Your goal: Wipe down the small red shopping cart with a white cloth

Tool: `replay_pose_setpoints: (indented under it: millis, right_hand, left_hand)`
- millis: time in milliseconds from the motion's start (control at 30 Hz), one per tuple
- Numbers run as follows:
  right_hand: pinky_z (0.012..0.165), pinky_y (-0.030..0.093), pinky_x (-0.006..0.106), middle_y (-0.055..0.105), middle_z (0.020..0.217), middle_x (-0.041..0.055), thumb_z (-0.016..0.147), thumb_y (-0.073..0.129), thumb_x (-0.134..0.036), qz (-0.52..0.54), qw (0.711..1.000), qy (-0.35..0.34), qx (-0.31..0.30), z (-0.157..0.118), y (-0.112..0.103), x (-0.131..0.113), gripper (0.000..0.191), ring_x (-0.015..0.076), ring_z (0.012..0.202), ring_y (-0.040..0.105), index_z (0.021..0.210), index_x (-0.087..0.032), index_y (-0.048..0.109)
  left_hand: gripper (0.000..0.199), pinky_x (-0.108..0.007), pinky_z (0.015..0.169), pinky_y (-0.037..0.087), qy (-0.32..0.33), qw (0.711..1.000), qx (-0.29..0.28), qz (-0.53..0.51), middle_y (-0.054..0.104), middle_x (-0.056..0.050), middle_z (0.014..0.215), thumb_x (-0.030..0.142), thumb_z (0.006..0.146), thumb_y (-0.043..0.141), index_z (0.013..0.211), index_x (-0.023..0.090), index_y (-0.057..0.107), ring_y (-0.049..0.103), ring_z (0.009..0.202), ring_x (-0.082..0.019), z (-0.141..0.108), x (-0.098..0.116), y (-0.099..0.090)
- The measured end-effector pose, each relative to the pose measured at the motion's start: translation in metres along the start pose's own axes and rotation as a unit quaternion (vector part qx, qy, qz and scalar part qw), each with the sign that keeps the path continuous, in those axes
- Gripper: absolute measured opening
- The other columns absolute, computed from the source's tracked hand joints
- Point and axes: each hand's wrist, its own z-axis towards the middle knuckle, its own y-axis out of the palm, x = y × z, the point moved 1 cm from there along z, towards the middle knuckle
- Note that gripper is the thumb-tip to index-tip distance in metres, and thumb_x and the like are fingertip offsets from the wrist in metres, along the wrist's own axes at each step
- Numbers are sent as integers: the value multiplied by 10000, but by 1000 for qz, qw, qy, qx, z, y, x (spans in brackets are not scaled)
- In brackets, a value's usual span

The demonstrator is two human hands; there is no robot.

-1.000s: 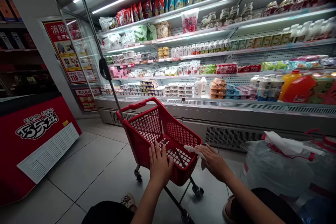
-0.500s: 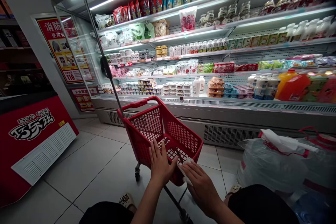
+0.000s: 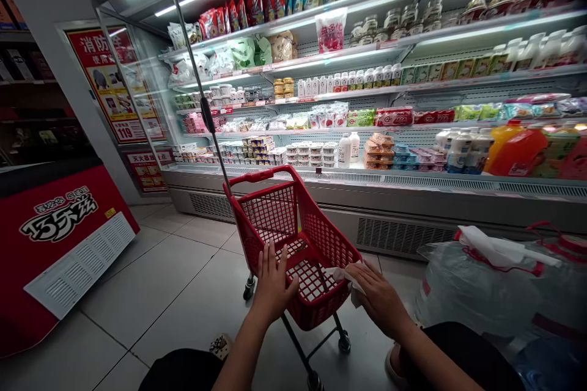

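Observation:
A small red shopping cart (image 3: 316,238) with lattice sides and a tall metal pole (image 3: 195,73) stands on the floor before me. On its near left rim lies my left hand (image 3: 272,281), fingers spread and nothing in it. My right hand (image 3: 373,290) is at the cart's right corner, fingers together over a white tissue (image 3: 343,274) pressed against the rim. Part of the tissue pokes out on the left of the fingers; the palm side is hidden.
A lit dairy cooler (image 3: 293,186) with filled shelves spans the back. At left stands a red freezer (image 3: 68,244). Large water bottles in clear plastic (image 3: 477,287) sit at the right beside my knee. Grey tiles (image 3: 151,293) cover the floor.
My right hand has moved right with the tissue, from the near rim to the right corner. The cart has turned and shifted slightly right; my left hand stays on its rim.

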Motion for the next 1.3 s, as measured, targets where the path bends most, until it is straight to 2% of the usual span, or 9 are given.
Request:
replay_pose_setpoints:
  millis: [100, 233, 333, 600, 700, 800, 967, 1133, 1300]
  right_hand:
    - [1228, 408, 507, 568, 1538, 35, 1031, 438, -226, -18, 999, 30, 28, -6, 9, -33, 600, 241, 1451, 492, 1625, -262, 357]
    - [1228, 406, 473, 455, 1624, 68, 981, 446, -190, -17, 999, -10, 27, -10, 14, -78, 712, 254, 1510, 407, 1664, -192, 246]
    - [1261, 352, 476, 473, 1610, 87, 987, 472, -203, -5, 998, -62, -1, -9, 6, -82, 704, 236, 1493, 433, 1656, -172, 259]
    - [1306, 243, 532, 635, 1465, 60, 998, 508, -193, 16, 996, -88, -22, -13, -29, -17, 634, 220, 1378, 571, 1615, -228, 367]
    - [1284, 304, 530, 632, 1467, 61, 991, 490, -178, 19, 997, -75, -9, -18, -29, -29, 650, 230, 1375, 575, 1624, -236, 354]
    - [1259, 357, 505, 582, 1523, 61, 935, 478, -132, 16, 998, -62, 1, -20, -24, -60, 730, 246, 1420, 529, 1642, -211, 316]
    - [1257, 361, 444, 489, 1595, 81, 827, 470, -91, 19, 994, -109, -24, -14, -24, -96, 864, 238, 1479, 456, 1659, -131, 241]
    - [1297, 275, 425, 489, 1600, 44, 845, 497, -101, 55, 981, -158, -100, -3, -37, -86, 842, 194, 1483, 447, 1652, -173, 270]
    - [1298, 271, 442, 548, 1554, 50, 792, 502, -76, 73, 976, -179, -103, 7, -41, -69, 871, 195, 1473, 463, 1636, -184, 316]
  left_hand:
    - [612, -559, 1240, 326, 19, 999, 33, 38, 243, -139, 1725, 362, 1056, 427, 1637, 202, 324, 209, 1596, -337, -3, 21, 5]
    - [584, -576, 1263, 272, 66, 993, 61, 73, 382, -113, 1672, 431, 1063, 420, 1607, 219, 397, 299, 1567, -317, -19, 63, 13]
    - [592, -633, 1286, 150, 82, 991, 63, 84, 406, -83, 1662, 464, 1068, 399, 1618, 248, 372, 305, 1564, -302, -30, 75, 9]
    - [687, -549, 1313, 110, 122, 990, 26, 61, 352, -35, 1692, 520, 1061, 415, 1673, 321, 174, 277, 1579, -274, -33, 50, -23]
    - [682, -555, 1315, 43, 119, 991, 8, 56, 333, -9, 1700, 520, 1069, 394, 1673, 364, 119, 263, 1584, -257, -31, 44, -28]
    - [710, -580, 1306, -7, 73, 996, 11, 54, 302, -2, 1711, 553, 1059, 397, 1670, 390, 75, 254, 1587, -266, -30, 43, -28]
    - [758, -577, 1303, 7, 41, 998, 32, 43, 252, -1, 1730, 588, 1038, 416, 1673, 375, 60, 231, 1591, -294, -36, 53, -19]
    - [716, -546, 1299, 7, 45, 997, 34, 45, 221, -28, 1740, 568, 1061, 382, 1675, 354, 83, 229, 1591, -268, -40, 42, -19]
    - [729, -532, 1298, 28, 53, 997, 16, 44, 199, -38, 1745, 606, 1058, 355, 1674, 349, 62, 230, 1591, -257, -35, 18, -23]
